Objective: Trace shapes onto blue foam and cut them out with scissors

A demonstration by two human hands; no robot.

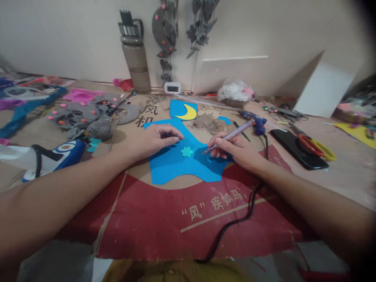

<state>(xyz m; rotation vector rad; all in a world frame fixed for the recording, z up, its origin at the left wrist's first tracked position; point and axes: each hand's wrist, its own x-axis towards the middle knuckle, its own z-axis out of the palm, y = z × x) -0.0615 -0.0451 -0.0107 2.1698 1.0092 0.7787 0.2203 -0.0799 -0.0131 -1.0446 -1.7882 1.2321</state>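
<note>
Olive cloth point(172, 273) lies nearest us, below a sheet of red-and-tan cardboard point(141, 223) that carries our landmark, the blue sheet point(167, 168). From the left, we see a length of blue fabric point(32, 107) well apart from the blue sheet, then a white-and-blue object with a black band point(69, 150). Closer to the blue sheet, but left of it, lie grey felt shapes point(72, 115) with pink and orange dots, a ball of grey yarn point(100, 128) and small teal cut-outs point(94, 145).

Our left hand point(160, 139) rests on the left part of the blue sheet, its fingers loosely bent, thumb and index finger a little apart. Beyond the blue sheet stand a bottle point(135, 64) and a small clock point(172, 88); just past its far edge sits a blue piece bearing a yellow crescent point(190, 113). A turquoise flower point(187, 151) lies on the blue sheet, between our hands. Our right hand point(227, 145), over the right part, has its fingers clamped on a pen point(236, 131); we cannot tell whether the tip touches.

Right of the blue sheet are a glue gun point(259, 125) with a black cable and, farther along the desk point(349, 176), a phone point(284, 143) with red-and-yellow-handled scissors point(311, 145) lying partly across it.
</note>
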